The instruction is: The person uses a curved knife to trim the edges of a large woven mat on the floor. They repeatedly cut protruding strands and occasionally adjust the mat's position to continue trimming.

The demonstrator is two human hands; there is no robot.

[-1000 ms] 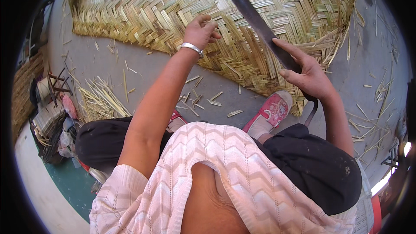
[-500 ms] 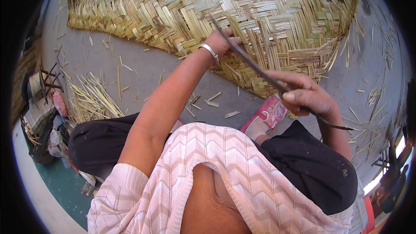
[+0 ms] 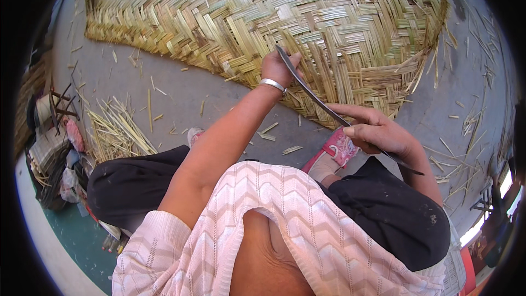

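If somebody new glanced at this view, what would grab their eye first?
Probably the big woven mat with its zigzag pattern, spread across the top of the view. Next, the long dark blade held in the right hand, slanting up so its far end overlaps the left hand near the mat's lower edge. The pink patterned shoe just below the mat also stands out.

Clr bag (image 3: 69, 185) nr grn flr (image 3: 82, 248)

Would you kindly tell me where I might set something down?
The grey floor has small bare patches between the woven mat, straw pile and left forearm. It is crowded around the clear plastic bag, far left.
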